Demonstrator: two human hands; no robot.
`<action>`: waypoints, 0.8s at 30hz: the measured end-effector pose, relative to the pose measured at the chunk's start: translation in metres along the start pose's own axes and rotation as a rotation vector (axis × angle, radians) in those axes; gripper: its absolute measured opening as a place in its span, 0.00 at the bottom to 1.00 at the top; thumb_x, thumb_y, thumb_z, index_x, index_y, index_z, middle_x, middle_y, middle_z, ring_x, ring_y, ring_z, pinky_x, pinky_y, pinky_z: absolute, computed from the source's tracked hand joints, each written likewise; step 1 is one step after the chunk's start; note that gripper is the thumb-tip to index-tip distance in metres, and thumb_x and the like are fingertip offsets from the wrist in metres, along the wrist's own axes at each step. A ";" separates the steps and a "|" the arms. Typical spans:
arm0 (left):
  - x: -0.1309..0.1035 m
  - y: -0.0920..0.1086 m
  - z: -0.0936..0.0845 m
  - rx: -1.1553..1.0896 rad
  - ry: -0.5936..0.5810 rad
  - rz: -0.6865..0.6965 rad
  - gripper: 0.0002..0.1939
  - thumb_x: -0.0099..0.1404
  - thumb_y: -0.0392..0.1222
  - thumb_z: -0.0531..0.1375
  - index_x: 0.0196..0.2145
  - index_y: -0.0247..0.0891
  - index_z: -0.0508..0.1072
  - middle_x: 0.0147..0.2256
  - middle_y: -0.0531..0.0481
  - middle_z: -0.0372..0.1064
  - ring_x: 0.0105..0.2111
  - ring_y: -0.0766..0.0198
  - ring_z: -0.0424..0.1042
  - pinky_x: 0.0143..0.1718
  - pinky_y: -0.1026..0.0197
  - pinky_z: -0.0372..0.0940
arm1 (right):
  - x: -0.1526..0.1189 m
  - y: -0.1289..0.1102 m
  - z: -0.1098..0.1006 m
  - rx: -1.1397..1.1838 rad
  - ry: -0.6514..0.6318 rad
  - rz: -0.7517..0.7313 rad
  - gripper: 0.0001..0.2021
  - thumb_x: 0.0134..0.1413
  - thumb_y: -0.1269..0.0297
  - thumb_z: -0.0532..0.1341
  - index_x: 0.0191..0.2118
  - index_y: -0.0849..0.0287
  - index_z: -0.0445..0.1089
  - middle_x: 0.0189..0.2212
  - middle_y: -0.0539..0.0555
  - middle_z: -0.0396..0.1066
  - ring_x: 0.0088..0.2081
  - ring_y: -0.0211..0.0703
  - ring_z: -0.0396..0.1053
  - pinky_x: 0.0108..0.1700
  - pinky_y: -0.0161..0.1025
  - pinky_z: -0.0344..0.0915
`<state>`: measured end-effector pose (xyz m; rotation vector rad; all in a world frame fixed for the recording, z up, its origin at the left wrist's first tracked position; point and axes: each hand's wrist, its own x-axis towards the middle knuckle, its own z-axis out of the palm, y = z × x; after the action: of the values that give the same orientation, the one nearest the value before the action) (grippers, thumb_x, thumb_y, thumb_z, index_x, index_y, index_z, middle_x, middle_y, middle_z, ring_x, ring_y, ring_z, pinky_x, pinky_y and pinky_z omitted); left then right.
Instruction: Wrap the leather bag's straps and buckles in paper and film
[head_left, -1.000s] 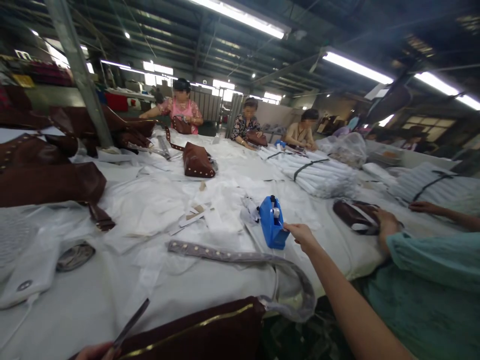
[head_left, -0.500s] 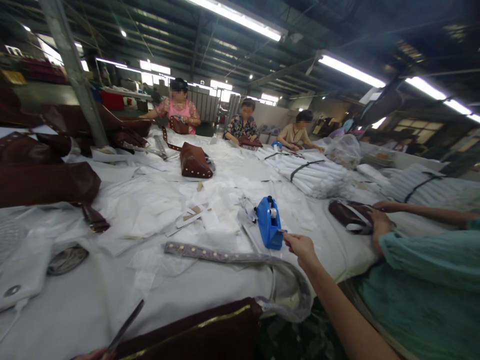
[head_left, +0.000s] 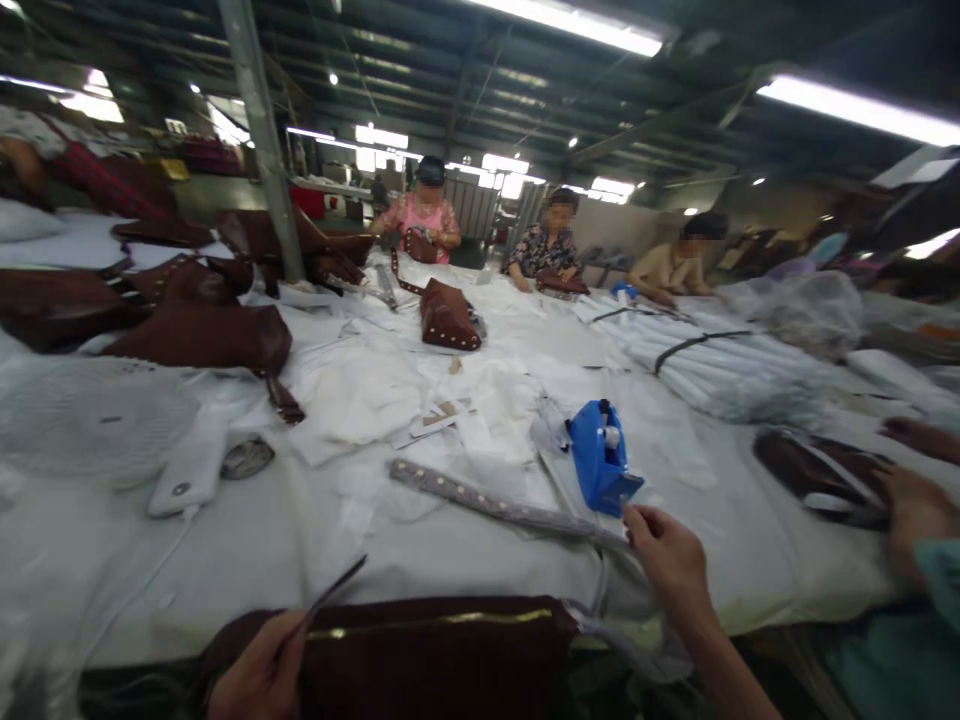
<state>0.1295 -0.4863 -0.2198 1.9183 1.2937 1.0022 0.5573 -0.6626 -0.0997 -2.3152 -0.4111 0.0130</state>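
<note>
My left hand (head_left: 262,665) is closed on a slim, dark, blade-like tool (head_left: 337,588), its tip pointing up and right. Below and beside that hand lies a brown bag (head_left: 442,665) with a gold zipper along its top, at the near table edge. My right hand (head_left: 667,550) pinches a small pale piece of tape just below the blue tape dispenser (head_left: 598,460); the tape itself is hard to make out. A wrapped strap with studs (head_left: 495,505) runs across the table behind the bag and passes near my right fingers.
At the left are a white fan (head_left: 97,415) and piled brown bags (head_left: 202,335). Another brown bag (head_left: 448,315) stands mid-table. Bundled white rolls (head_left: 720,360) lie at the right, where a co-worker's hand (head_left: 919,505) touches a dark brown item (head_left: 817,470). Several people work across the table.
The view has swung left, so things appear further right. My right hand has come from the dispenser's front edge to just below it. More of my left hand with the tool shows.
</note>
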 end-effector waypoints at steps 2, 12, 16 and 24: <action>0.000 0.002 -0.002 0.003 -0.056 0.025 0.16 0.65 0.52 0.52 0.38 0.42 0.75 0.31 0.51 0.76 0.31 0.62 0.75 0.32 0.66 0.71 | -0.033 -0.034 0.020 0.125 -0.186 -0.088 0.20 0.42 0.48 0.59 0.32 0.61 0.74 0.20 0.54 0.71 0.24 0.46 0.67 0.28 0.38 0.62; 0.000 -0.013 0.009 0.075 0.074 0.343 0.13 0.68 0.37 0.49 0.43 0.38 0.73 0.40 0.44 0.75 0.43 0.61 0.74 0.48 0.59 0.70 | -0.216 -0.159 0.145 0.565 -1.238 -0.098 0.15 0.45 0.53 0.62 0.22 0.61 0.67 0.14 0.46 0.61 0.18 0.33 0.55 0.21 0.31 0.52; -0.002 -0.019 0.013 0.108 0.097 0.387 0.14 0.68 0.35 0.49 0.46 0.37 0.71 0.42 0.42 0.74 0.43 0.61 0.74 0.46 0.60 0.71 | -0.226 -0.154 0.180 0.471 -1.168 -0.083 0.14 0.46 0.54 0.61 0.22 0.60 0.66 0.13 0.45 0.61 0.16 0.33 0.56 0.19 0.31 0.52; -0.002 -0.016 0.012 0.099 0.053 0.350 0.14 0.69 0.35 0.47 0.47 0.36 0.68 0.42 0.42 0.74 0.44 0.61 0.74 0.46 0.60 0.71 | -0.233 -0.146 0.204 0.332 -1.064 -0.090 0.16 0.48 0.56 0.60 0.16 0.59 0.65 0.10 0.47 0.61 0.13 0.33 0.56 0.17 0.31 0.52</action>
<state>0.1317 -0.4840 -0.2398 2.2608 1.0728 1.1840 0.2667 -0.4941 -0.1679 -1.7812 -0.9391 1.2003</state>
